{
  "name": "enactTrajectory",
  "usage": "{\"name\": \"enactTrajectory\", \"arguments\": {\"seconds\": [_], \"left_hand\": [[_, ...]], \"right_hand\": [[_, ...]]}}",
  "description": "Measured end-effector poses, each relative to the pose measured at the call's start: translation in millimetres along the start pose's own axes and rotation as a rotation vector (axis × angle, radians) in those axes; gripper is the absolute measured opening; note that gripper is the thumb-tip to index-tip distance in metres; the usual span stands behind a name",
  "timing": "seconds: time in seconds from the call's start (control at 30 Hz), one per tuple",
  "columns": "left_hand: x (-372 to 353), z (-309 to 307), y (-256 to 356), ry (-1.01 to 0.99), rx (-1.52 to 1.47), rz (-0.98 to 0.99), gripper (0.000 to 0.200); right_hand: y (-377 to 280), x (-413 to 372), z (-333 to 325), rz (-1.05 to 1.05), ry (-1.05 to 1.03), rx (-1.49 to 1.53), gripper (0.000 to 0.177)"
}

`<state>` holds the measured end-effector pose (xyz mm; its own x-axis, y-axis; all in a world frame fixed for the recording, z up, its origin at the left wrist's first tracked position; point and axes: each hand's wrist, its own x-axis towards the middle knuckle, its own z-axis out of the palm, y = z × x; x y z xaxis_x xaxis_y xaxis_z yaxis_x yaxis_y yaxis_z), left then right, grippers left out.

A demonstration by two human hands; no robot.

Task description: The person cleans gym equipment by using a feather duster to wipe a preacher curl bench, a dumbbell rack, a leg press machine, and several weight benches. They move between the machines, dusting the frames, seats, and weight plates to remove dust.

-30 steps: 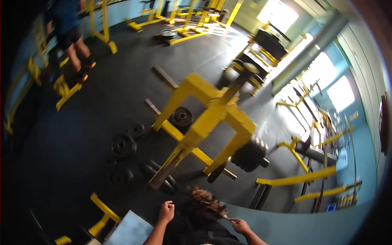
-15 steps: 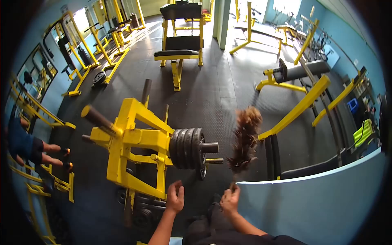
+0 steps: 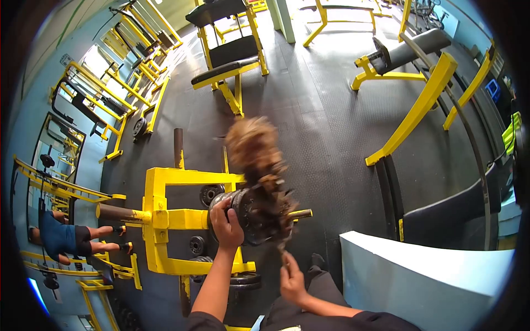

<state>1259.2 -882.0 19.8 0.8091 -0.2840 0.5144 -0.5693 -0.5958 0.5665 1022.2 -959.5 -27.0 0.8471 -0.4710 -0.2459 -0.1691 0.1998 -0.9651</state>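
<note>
brown feather duster [image 3: 258,157] slants across black weight plates [image 3: 247,212].

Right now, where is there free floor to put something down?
Bare floor lies between the padded bench ahead and the slanted yellow post. Crowded: the yellow rack, where the left hand, weight plates and feather duster bunch together.

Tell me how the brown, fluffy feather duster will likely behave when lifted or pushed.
The feather duster is probably light for its size: the right hand alone holds it by a thin handle. Its loose, ragged plumes look floppy and would likely bend against the round, dark metal weight plates.
</note>
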Motion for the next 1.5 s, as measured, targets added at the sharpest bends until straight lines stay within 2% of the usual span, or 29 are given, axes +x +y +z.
{"name": "enactTrajectory", "arguments": {"seconds": [0.1,0.13,0.2,0.27,0.4,0.43,0.53,0.6,0.67,0.77,0.83,0.87,0.93,0.97,1.0,1.07,1.13,1.17,1.2,1.27,1.3,1.33,1.4,1.5], "left_hand": [[-2,0,1,-0.005,0.05,0.005,0.027],[-2,0,2,-0.015,0.054,0.004,0.027],[0,-1,1,-0.046,0.07,0.043,0.024],[0,-1,2,-0.042,0.071,0.032,0.023],[-4,1,1,-0.071,0.091,0.042,0.024],[-5,1,1,-0.064,0.091,0.037,0.024],[-4,0,0,-0.077,0.104,0.043,0.024],[-3,3,-1,-0.04,0.093,0.042,0.023],[-3,5,0,-0.047,0.082,0.028,0.023],[-1,1,8,-0.078,0.072,-0.026,0.021],[8,-7,15,-0.39,0.361,0.383,0.017],[7,-8,8,-0.449,0.386,0.447,0.016],[2,-10,0,-0.522,0.365,0.503,0.019],[2,-9,-1,-0.528,0.359,0.486,0.019],[4,-8,-2,-0.541,0.346,0.473,0.018],[6,-8,0,-0.57,0.323,0.441,0.019],[5,-6,0,-0.573,0.328,0.432,0.02],[5,-6,-1,-0.572,0.322,0.432,0.02],[4,-7,-2,-0.575,0.314,0.432,0.021],[5,-6,-5,-0.591,0.305,0.435,0.022],[5,-6,-5,-0.586,0.313,0.428,0.021],[5,-7,-4,-0.582,0.321,0.417,0.021],[5,-7,-5,-0.603,0.326,0.425,0.021],[5,-8,-7,-0.61,0.332,0.423,0.022]], "right_hand": [[40,21,-2,-0.067,0.131,0.118,0.052],[62,18,2,0.029,0.081,0.098,0.054],[61,9,10,0.256,-0.022,0.159,0.055],[58,-11,22,0.302,-0.142,0.235,0.052],[51,-3,9,0.275,-0.167,0.224,0.052],[44,-5,11,0.172,-0.116,0.182,0.05],[71,-23,25,0.201,-0.118,0.147,0.048],[65,-6,14,0.238,-0.111,0.132,0.049],[76,-17,23,0.138,-0.095,0.05,0.049],[93,-15,22,0.124,-0.084,0.068,0.048],[119,7,13,0.09,0.005,-0.042,0.048],[136,19,9,0.076,0.05,-0.116,0.048],[160,43,7,0.239,0.115,-0.134,0.048],[168,57,5,0.388,0.085,-0.175,0.05],[194,61,12,0.405,0.087,-0.174,0.05],[262,64,32,0.3,0.109,-0.286,0.05],[274,86,38,0.534,0.189,-0.305,0.051],[238,104,36,0.758,0.127,-0.223,0.048],[233,113,40,0.726,0.025,-0.245,0.049],[242,115,60,0.543,0.145,-0.158,0.05],[245,118,56,0.532,0.115,-0.146,0.051],[245,109,52,0.543,0.112,-0.144,0.051],[227,97,42,0.821,-0.039,-0.112,0.051],[246,-13,42,0.433,0.128,-0.111,0.049]]}}
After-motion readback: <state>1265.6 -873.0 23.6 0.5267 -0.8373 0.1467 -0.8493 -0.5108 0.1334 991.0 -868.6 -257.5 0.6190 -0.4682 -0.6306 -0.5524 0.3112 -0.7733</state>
